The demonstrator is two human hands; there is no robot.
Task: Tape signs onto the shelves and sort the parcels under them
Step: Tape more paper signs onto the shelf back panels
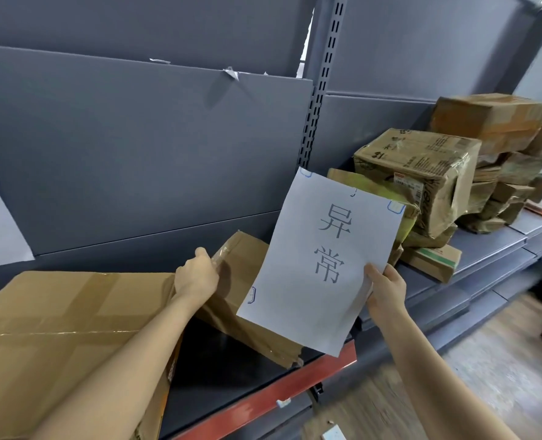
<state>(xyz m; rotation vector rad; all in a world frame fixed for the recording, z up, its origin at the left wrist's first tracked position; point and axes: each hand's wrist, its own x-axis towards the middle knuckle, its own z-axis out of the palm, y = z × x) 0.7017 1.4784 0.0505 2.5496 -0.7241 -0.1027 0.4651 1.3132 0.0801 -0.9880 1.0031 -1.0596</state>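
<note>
Head view, remote station: I note the grey back panel (136, 154) filling the upper left of the frame, and the shelf (485, 249) running from lower left to the right edge. A large cardboard box (57, 328) occupies the lower left. A pile of parcels (422, 173) stands right of centre, crushed and loosely stacked. At centre a tilted parcel (247, 255) leans against the large box, its low end near the shelf's front edge. The sign (327, 265), a white sheet with two printed characters, is off the panel, held in the air in front of the tilted parcel and the pile. The left hand (196, 274) has its fingers curled over the top edge of the tilted parcel and grips it. The right hand (385, 290) pinches the sign at its lower right edge, thumb on the face. Blue tape tabs (395, 207) sit on the sheet's corners. Torn tape scraps (231, 73) remain on the panel at upper centre. Risks, in my judgement: held by one edge, the sheet may fold and its tabs catch on cardboard or on each other; the tilted parcel may slide off the front if released; the pile may topple if brushed; a sign taped low would be hidden behind parcels.
</note>
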